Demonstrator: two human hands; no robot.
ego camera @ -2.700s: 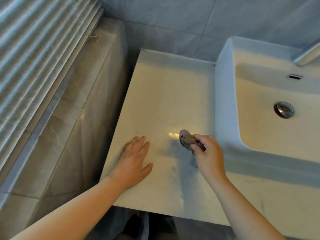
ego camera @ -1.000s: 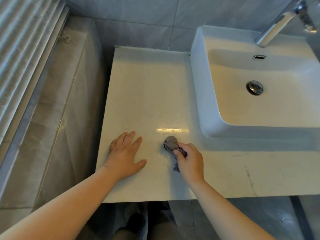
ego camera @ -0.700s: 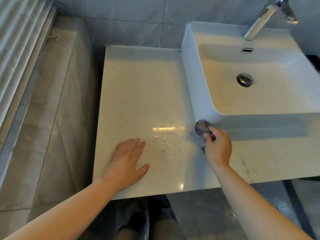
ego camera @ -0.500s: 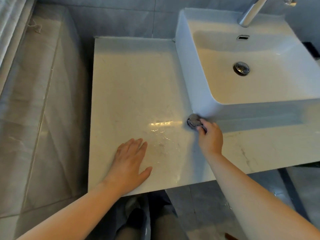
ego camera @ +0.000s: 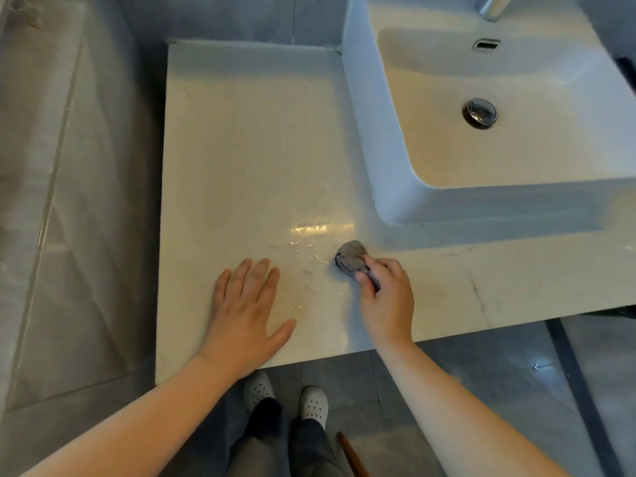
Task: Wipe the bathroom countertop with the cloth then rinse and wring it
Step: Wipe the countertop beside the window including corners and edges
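Cloth (ego camera: 351,258) on stone, from the head camera: a small grey wad, bunched up and pressed onto the pale marble countertop (ego camera: 247,149), just off the front-left corner of the white basin (ego camera: 364,132). The right hand (ego camera: 385,297) has it, fingers and thumb curled round the bundle, knuckles up. The left hand (ego camera: 246,311) lies flat near the front edge, fingers straight and spread, holding nothing, bracing by the look of it. Between the two hands wet streaks (ego camera: 309,249) glint under the light, so this near patch looks wiped. The far stretch toward the wall shows no sheen; whether it has been covered, I can't say. No water falls from the faucet (ego camera: 492,6), and the drain plug (ego camera: 480,112) sits in a dry-looking bowl. My read: mid-wipe, rinse and wring not yet begun.
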